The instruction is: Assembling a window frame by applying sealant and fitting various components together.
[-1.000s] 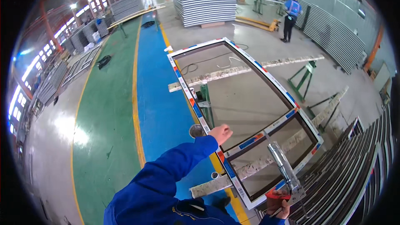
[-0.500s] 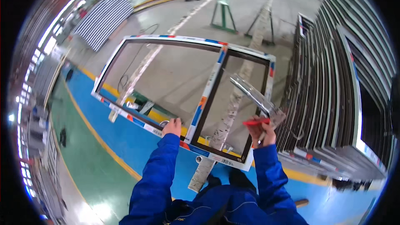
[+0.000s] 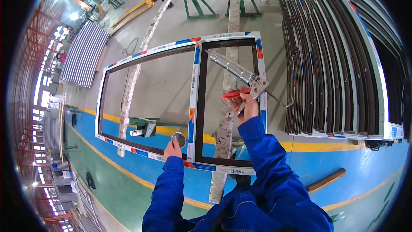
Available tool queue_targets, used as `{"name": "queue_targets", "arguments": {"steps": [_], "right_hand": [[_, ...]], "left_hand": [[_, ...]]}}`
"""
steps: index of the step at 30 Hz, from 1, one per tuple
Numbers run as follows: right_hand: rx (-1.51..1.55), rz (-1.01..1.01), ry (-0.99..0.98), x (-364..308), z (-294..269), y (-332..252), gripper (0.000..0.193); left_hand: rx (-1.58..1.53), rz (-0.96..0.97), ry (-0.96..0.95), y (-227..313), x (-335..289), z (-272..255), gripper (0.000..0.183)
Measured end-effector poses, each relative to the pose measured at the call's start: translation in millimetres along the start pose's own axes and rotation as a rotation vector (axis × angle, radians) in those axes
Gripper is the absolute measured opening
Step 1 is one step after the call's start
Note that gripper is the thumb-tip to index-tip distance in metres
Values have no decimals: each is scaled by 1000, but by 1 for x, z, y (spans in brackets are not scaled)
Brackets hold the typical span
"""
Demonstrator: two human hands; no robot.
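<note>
Grey floor (image 3: 165,81) under everything, with blue and green lanes on the near side. Stack of frames (image 3: 315,66) fills the right, standing on edge, edges running near-far. Work frame (image 3: 193,87) lies flat at centre, long axis left-right. Crossbar splits it: wide opening left, narrow one right. Two speckled beams run near-far under it, left beam (image 3: 131,87) below the wide opening, right beam (image 3: 225,131) below the narrow one. Green trestles (image 3: 194,1) at the far side.

Caulking gun (image 3: 234,69) is over the narrow opening. Long axis slants far-left to near-right: nozzle aims far-left, rear rod sticks out right past the frame's right rail. Nozzle tip sits just right of the crossbar in view, well short of the near rail. Bare floor strip between right rail and stack; rod end reaches the stack's edge in view, contact unclear. Most room for the barrel is toward the near side of its opening.

Right hand (image 3: 245,105): fingers clamped on the gun's red handle. Left hand (image 3: 173,150): at the near rail, left of the crossbar; can't tell if fingers grip it. Round metal container (image 3: 180,137) shows just beyond those fingers.
</note>
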State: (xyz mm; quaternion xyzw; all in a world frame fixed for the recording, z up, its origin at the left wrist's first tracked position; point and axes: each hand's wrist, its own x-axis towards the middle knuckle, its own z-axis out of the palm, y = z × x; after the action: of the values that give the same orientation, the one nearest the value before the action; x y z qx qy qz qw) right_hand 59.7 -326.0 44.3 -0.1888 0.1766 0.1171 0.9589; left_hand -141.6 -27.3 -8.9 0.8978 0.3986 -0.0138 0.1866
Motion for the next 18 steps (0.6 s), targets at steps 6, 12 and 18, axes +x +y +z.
{"name": "queue_targets", "arguments": {"steps": [6,12,18], "right_hand": [[104,5,3,27,12,9,30],[144,-6,37,45,13,14,32],[166,7,16,56,9,16,25]], "left_hand": [[-97,21,58,-3,2,2,41],[-72,-3,28,10,-4,-5,40],[-82,-3,29,11,-5,-3,39]]}}
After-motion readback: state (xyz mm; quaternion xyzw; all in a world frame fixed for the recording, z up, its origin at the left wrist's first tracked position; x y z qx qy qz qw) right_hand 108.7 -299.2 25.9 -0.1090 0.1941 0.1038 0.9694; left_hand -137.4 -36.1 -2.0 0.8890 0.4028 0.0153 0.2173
